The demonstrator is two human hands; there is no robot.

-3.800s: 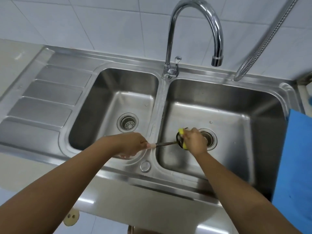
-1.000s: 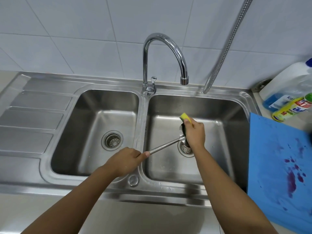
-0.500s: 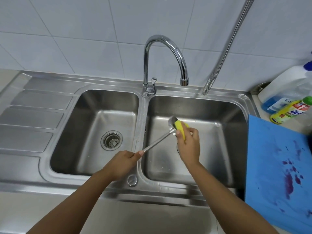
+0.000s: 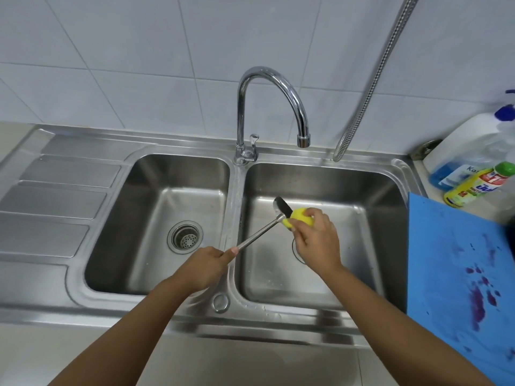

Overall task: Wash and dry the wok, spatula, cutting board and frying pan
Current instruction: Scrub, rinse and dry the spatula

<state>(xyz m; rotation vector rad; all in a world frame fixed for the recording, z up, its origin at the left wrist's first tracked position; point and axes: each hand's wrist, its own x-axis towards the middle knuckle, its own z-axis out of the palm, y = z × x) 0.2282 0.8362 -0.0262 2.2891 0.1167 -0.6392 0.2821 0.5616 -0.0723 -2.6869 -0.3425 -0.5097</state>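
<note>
Your left hand (image 4: 206,267) grips the spatula (image 4: 259,235); your right hand (image 4: 315,240), at two o'clock, clasps the yellow sponge (image 4: 299,215): scrub both faces.

The large translucent plastic jug of blue liquid (image 4: 471,146) shows only "Ko" on its white label, while the small yellow green-capped bottle (image 4: 473,188) carries red and blue print too blurred to read.

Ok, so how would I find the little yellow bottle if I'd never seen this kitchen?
Start at the steel double sink and look past its right-hand end, where a blue cutting board lies on the counter. Just behind the board's far edge, in front of a big white jug, sits the little bottle. It alone is yellow with a green cap.
</note>
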